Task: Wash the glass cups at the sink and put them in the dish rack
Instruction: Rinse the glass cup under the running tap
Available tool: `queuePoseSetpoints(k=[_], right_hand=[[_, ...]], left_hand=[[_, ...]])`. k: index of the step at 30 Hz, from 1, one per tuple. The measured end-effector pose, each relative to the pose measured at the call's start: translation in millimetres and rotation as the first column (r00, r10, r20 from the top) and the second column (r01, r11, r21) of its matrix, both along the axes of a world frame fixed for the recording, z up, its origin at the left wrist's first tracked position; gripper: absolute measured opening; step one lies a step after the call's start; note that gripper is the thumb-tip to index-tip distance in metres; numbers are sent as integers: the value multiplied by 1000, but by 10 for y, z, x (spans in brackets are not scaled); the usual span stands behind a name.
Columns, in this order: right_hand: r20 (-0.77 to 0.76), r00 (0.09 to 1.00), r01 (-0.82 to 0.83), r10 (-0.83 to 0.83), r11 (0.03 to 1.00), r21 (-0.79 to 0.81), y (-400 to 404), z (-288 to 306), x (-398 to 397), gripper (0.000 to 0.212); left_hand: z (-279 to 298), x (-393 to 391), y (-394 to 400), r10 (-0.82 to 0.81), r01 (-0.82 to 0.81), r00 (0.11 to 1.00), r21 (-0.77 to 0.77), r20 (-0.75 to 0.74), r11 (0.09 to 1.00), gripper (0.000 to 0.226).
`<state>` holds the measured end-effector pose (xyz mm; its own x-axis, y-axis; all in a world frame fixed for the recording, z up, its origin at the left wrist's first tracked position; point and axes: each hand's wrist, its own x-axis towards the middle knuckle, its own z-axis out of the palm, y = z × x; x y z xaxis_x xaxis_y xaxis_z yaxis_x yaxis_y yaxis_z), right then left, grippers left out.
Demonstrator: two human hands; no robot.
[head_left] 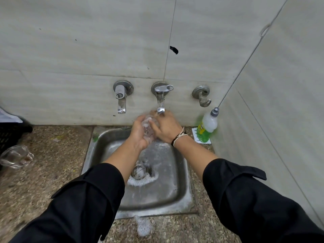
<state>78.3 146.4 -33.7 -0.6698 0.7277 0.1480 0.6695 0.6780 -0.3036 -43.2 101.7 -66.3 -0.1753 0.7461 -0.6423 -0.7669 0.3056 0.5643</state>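
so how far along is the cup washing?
Nothing racked in view. In hand: both hands, left hand and right hand, hold a glass cup under the middle tap, suds in the sink. Left: another glass cup on the counter; black rack at left.

Both hands meet over the back of the steel sink [182, 195], right under the middle tap [160, 104]. The left hand [139, 132] curls round a clear glass cup [148, 129] from the left; the right hand [166, 128] closes over it from the right, a bracelet [178, 136] on its wrist. Soap foam lies round the drain [139, 171] and on the counter's front edge [142, 225]. A second glass [15, 156] lies at the counter's left edge, just beside a black crate [10, 134]. A green soap bottle [207, 126] stands in the counter's back right corner. Another tap [121, 100] is fixed to the wall left of the middle one.
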Motion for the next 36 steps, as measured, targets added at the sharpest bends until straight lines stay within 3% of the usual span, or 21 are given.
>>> queuePoseSetpoints(k=[2, 5, 9, 14, 17, 20, 23, 26, 28, 30, 32, 34, 36], right_hand=[[-112, 993, 25, -47, 982, -185, -19, 51, 12, 55], [-221, 959, 110, -177, 952, -286, -19, 117, 52, 37], [-288, 945, 109, -152, 981, -161, -74, 48, 150, 38], [-251, 968, 11, 11, 996, 85, -190, -44, 248, 41], [-304, 953, 13, 8, 998, 68, -186, -72, 253, 43], [-374, 926, 28, -55, 997, -78, -190, 2, 179, 40], [-327, 944, -15, -47, 983, -183, -339, 37, 31, 55], [-290, 956, -65, 48, 997, -51, -469, -75, 29, 55], [-256, 967, 7, 2, 999, 33, -482, -126, 87, 58], [-218, 973, 80, -76, 997, 8, -514, -120, 77, 65], [-203, 978, 34, -40, 999, -32, -563, -97, 65, 69], [-193, 981, -16, 15, 1000, -5, -554, -91, 132, 64], [-212, 976, 35, -41, 999, -35, -479, -125, 247, 59]], left_hand=[[57, 65, 25, 25, -25, 1000, 8, -11, 1000, 38], [110, 82, 17, 31, -31, 998, -1, -52, 1000, 33], [108, 40, 83, -14, 12, 999, 57, 40, 998, 50], [148, 127, 144, -85, 82, 996, 96, 31, 992, 38], [161, 159, 126, -91, 82, 994, 135, 59, 987, 35], [74, 131, 117, -40, 28, 995, 125, 91, 992, 35], [-40, 121, 106, 85, -103, 989, 152, 123, 983, 47], [-79, 91, 68, 130, -154, 982, 183, 141, 971, 46], [-83, 75, 78, 125, -142, 985, 144, 121, 979, 45], [-74, 83, 108, 93, -107, 991, 142, 101, 984, 47], [-73, 88, 124, 106, -118, 989, 128, 100, 985, 48], [-106, 71, 128, 143, -155, 984, 100, 110, 983, 46], [-135, 57, 94, 137, -143, 987, 68, 89, 987, 44]])
